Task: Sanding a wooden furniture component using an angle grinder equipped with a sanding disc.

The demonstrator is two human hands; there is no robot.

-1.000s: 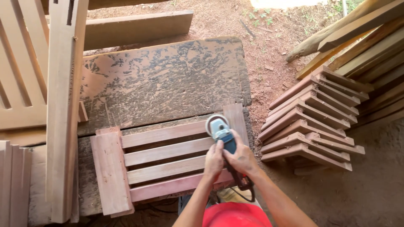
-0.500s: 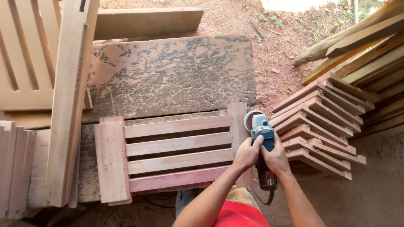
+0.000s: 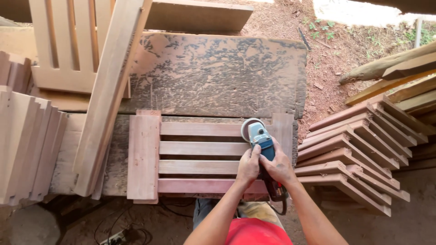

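Note:
A reddish slatted wooden panel (image 3: 200, 156) lies flat on a worn workbench (image 3: 218, 72). Both my hands hold a blue angle grinder (image 3: 261, 140) over the panel's right end. My left hand (image 3: 249, 167) grips the body from the left side. My right hand (image 3: 279, 168) wraps the rear handle, where a dark cord hangs down. The grinder's round disc (image 3: 249, 129) rests on the top slat, close to the right upright.
A long pale plank (image 3: 111, 95) leans across the bench's left side. Another slatted panel (image 3: 68, 45) lies at the top left. Stacks of finished panels stand at the right (image 3: 354, 159) and left (image 3: 27, 145). Red dirt ground lies beyond. A cable and plug (image 3: 120, 236) lie below.
The grinder and both hands have moved left, from the panel's right upright back onto the top slat. The view has shifted a little.

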